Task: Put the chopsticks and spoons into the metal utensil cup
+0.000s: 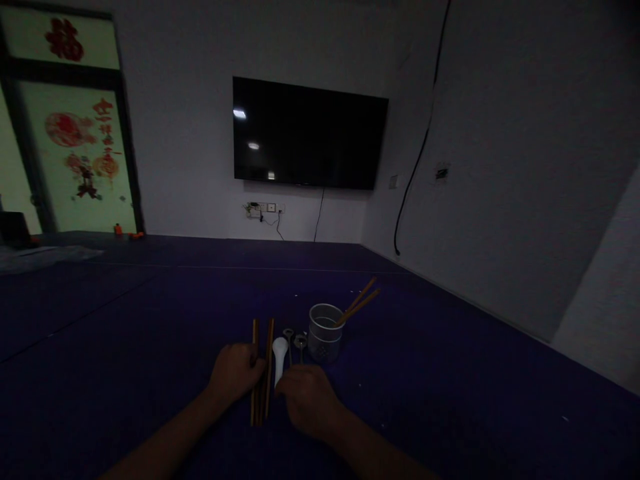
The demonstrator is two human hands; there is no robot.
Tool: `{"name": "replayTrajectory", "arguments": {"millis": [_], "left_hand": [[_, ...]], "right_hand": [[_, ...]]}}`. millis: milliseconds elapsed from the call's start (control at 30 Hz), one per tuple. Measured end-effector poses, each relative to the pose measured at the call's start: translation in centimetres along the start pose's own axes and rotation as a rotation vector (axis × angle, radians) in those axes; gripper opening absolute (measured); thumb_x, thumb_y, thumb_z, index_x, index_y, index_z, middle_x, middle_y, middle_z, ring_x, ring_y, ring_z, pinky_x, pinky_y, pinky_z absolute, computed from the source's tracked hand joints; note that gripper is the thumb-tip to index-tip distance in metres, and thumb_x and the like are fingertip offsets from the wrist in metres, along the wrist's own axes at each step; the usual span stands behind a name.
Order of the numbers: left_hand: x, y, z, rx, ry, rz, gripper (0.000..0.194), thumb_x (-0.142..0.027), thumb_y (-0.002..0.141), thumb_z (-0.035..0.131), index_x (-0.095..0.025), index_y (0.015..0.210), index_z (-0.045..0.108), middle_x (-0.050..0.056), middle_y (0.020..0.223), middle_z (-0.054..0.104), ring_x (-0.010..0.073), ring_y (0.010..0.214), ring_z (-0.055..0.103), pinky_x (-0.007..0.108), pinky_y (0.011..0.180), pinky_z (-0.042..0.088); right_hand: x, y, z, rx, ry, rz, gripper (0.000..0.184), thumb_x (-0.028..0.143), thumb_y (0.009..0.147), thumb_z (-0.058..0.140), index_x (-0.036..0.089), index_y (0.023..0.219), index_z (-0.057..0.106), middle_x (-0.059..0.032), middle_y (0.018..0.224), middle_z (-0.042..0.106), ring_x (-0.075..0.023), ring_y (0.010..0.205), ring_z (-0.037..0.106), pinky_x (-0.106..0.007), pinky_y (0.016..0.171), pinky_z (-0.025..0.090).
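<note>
My left hand (236,371) is closed around some wooden chopsticks (255,400), with its thumb across them. More chopsticks (271,353) lie alongside, just right of that thumb. A white spoon (280,350) lies beside them, bowl pointing away from me. The fingers of my right hand (311,400) are closed at the end of its handle. Two metal spoons (289,333) lie to the right of the white one, their lower handles partly behind my right hand. Farther right stands a grey metal utensil holder (324,340), upright, with two wooden chopsticks (361,305) leaning out of it.
The dark blue surface (200,293) stretches to the walls. A black television (310,133) hangs over wall sockets (265,208). A dark cable (415,173) runs down the right wall. Small orange objects (119,229) sit by the glass door (75,153); clear plastic (55,255) lies at far left.
</note>
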State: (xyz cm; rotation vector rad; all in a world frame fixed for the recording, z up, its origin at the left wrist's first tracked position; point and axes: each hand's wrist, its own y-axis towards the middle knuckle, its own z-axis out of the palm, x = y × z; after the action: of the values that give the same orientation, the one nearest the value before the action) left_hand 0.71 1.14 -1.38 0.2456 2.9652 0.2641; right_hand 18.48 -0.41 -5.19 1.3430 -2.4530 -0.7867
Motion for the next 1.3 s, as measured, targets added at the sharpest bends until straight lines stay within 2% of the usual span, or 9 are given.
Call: {"name": "replayTrajectory", "arguments": {"millis": [300,600,1033,1300], "left_hand": [[-0.35,-0.29,-0.28,-0.014,0.027,-0.029,0.026,-0.029,0.08,0.042,-0.018,0.069,0.063,0.005,0.071,0.069,0.0187,0.072,0.064,0.026,0.063,0.038],[-0.23,-0.24,-0.13,-0.012,0.054,-0.028,0.028,-0.031,0.081,0.041,-0.017,0.071,0.063,0.006,0.072,0.069,0.0192,0.071,0.064,0.027,0.063,0.038],[-0.29,-0.27,-0.22,-0.019,0.112,-0.037,0.038,-0.038,0.085,0.036,-0.017,0.07,0.064,0.008,0.077,0.07,0.0222,0.077,0.065,0.032,0.072,0.039],[-0.04,-0.07,0.11,-0.009,0.12,-0.013,0.036,-0.034,0.085,0.035,-0.017,0.072,0.064,0.01,0.08,0.071,0.0242,0.08,0.065,0.035,0.073,0.04]], "right_hand": [[0.24,0.13,-0.52,0.066,-0.022,0.027,0.023,0.005,0.066,0.046,0.018,0.075,0.062,-0.0034,0.074,0.069,-0.0161,0.068,0.062,-0.026,0.064,0.045],[0.34,0.23,-0.62,0.126,0.002,0.04,0.027,0.005,0.062,0.046,0.018,0.079,0.063,-0.0036,0.08,0.071,-0.0169,0.072,0.063,-0.026,0.068,0.046],[0.26,0.17,-0.3,0.106,0.002,0.045,0.028,0.005,0.063,0.046,0.018,0.08,0.064,-0.0039,0.079,0.071,-0.0172,0.071,0.063,-0.027,0.067,0.046],[0.41,0.27,-0.68,0.126,-0.003,0.06,0.025,0.006,0.066,0.046,0.019,0.078,0.064,-0.0035,0.08,0.071,-0.016,0.072,0.063,-0.026,0.068,0.046]]}}
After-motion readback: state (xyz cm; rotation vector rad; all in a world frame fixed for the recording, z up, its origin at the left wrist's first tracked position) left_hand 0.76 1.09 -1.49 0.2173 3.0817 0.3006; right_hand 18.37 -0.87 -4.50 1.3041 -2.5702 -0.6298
